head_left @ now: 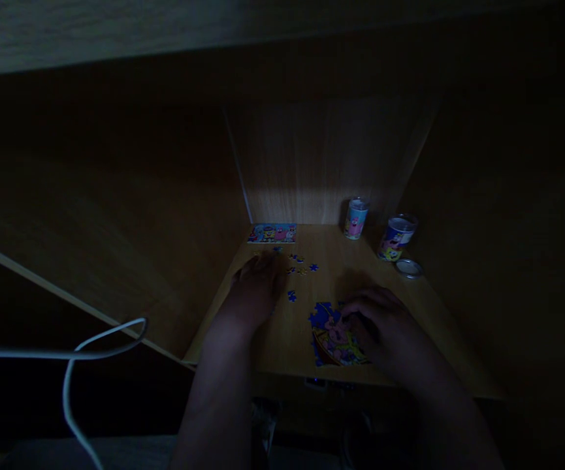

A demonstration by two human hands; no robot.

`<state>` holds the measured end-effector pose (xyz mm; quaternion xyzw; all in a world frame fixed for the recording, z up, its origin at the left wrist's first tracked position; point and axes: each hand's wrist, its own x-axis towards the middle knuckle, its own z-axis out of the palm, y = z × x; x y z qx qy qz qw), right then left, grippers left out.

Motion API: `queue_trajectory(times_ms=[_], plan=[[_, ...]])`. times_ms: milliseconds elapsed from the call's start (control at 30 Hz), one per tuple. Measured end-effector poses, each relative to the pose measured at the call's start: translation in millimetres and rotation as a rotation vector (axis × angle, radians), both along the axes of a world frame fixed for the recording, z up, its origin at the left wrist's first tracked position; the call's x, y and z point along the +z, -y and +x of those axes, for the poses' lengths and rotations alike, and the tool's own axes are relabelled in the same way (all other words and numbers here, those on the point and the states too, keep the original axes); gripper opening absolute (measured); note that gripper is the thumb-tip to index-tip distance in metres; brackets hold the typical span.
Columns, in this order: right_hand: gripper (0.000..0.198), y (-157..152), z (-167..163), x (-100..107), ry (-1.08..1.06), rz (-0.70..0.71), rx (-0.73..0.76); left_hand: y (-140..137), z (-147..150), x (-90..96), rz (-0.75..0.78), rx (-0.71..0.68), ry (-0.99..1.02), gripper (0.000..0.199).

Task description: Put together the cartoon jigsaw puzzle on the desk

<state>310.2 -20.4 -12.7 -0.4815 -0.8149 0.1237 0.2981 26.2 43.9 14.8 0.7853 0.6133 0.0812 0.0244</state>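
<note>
A partly joined jigsaw puzzle with blue, pink and green cartoon art lies near the front edge of the wooden surface. My right hand is at its upper right side, fingers curled with thumb and fingertips close together; whatever they pinch is too dark to see. Toward the left, my left hand rests palm down beside the loose pieces, its fingertips mostly hidden by shadow. Several loose jigsaw pieces lie just right of that hand, and a single blue piece sits nearer me.
A cartoon picture card lies at the back left. Two cartoon-printed cans, one pink and light blue and one dark blue, stand at the back right beside a round lid. Wooden panels enclose the surface; a white cable hangs left.
</note>
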Motion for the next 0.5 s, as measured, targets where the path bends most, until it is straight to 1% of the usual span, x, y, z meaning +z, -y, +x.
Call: queue_trajectory(times_ms=[100,200,267,333,400,500], plan=[[0.018,0,0,-1,-0.007,-0.004,0.002,-4,-1,-5.4,-0.016,-0.007,0.05,0.054],[0.02,0,1,-2,-0.011,0.014,-0.006,-3,-4,-6.3,0.016,0.072,0.072,0.052],[0.02,-1,2,-3,-0.013,0.026,0.004,-1,-4,-6.5,0.014,0.143,0.077,0.058],[0.019,-1,2,-3,-0.015,0.03,0.011,2,-1,-8.0,-0.006,0.176,0.093,0.071],[0.018,-1,2,-3,-0.009,0.025,0.006,3,4,-10.4,-0.048,0.142,0.119,0.078],[0.017,-1,2,-2,0.005,0.023,0.001,3,9,-12.4,-0.121,0.086,0.143,0.076]])
